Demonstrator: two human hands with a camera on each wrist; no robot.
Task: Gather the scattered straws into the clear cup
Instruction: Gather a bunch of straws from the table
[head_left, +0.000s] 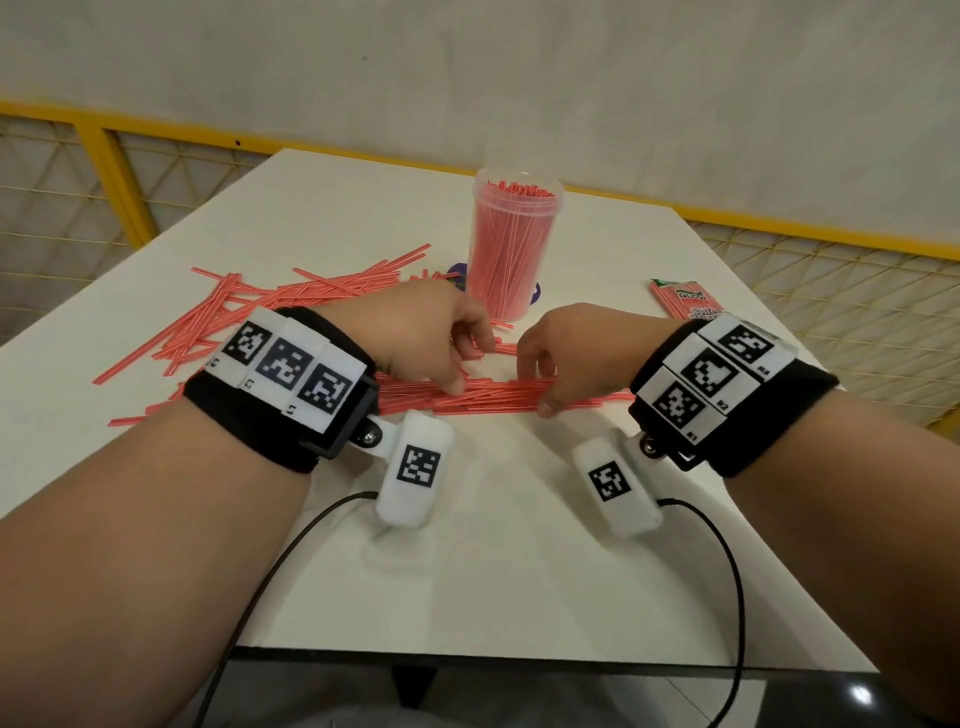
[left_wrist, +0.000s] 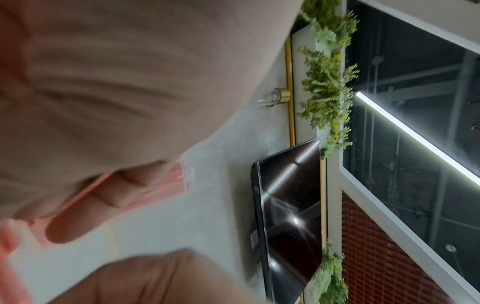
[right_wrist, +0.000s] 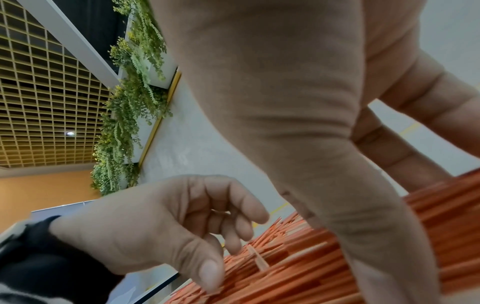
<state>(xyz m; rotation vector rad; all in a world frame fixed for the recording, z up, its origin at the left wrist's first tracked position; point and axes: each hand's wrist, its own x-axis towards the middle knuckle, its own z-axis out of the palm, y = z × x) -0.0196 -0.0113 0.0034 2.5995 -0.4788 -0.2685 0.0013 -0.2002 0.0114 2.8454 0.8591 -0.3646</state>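
While my left hand (head_left: 441, 338) and right hand (head_left: 550, 358) pinched the straw bundle (head_left: 498, 392) on the worktop (head_left: 519, 545), each grip held it. The clear cup (head_left: 511, 244) stood just beyond, loose straws (head_left: 249, 312) far left.

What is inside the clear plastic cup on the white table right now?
The clear plastic cup is packed with upright thin red straws, their tips reaching near the rim. Its bottom is hidden by the straws.

Head view: high, facing forward and down over desk (head_left: 519, 545) and both hands. Wrist views: very close, low, angled upward past fingers to wall and ceiling. All three share the straws (head_left: 498, 396).
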